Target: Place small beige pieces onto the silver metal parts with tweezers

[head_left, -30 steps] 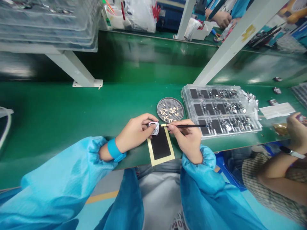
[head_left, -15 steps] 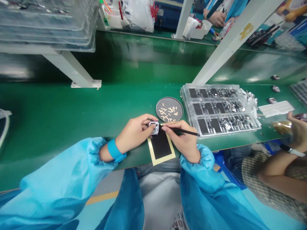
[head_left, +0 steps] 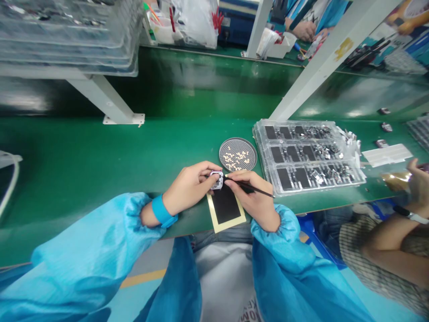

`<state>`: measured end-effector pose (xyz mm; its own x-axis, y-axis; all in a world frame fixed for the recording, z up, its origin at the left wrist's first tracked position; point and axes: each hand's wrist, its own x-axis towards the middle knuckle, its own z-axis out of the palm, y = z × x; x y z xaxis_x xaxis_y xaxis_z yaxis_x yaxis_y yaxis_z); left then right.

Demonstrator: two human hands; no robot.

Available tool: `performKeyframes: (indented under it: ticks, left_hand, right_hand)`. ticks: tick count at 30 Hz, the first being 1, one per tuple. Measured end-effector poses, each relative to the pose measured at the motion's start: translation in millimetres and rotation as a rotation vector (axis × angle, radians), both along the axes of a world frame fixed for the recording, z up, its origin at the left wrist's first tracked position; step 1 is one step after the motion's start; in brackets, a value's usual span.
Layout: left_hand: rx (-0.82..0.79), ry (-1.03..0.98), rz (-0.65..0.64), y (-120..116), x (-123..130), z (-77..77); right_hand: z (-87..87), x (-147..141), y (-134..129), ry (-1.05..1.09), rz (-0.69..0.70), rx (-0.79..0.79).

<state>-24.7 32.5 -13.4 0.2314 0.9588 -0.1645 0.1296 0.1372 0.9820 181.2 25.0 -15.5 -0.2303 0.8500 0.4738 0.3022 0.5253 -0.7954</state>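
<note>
Black tool [head_left: 258, 190] sits clamped between the thumb and fingers of our right hand [head_left: 257, 201], its tip at the edge of the small white case [head_left: 220, 183]; whether they touch, we cannot tell. Our left hand [head_left: 187, 187] pinches that case over the top of the dark sheet [head_left: 228, 207]. Beyond lies the round dish [head_left: 250, 146], with the clear tray [head_left: 267, 172] to its right. If our left pinch loosens or the tip slips, we could twist the case or scratch its inside. Compared with the earlier frame, the tool's back end slants further down towards us.
</note>
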Motion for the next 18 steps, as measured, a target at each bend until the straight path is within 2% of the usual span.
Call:
performKeyframes:
  ticks: [9, 18]
  left_hand:
    - [0.051, -0.063, 0.058, -3.8, 3.0, 15.3]
    - [0.11, -0.037, 0.091, -7.7, 8.3, 19.6]
  right_hand:
    - [2.6, 1.5, -4.2, 0.067, -0.014, 0.063]
    - [3.5, -2.3, -5.2, 0.04, -0.072, 0.113]
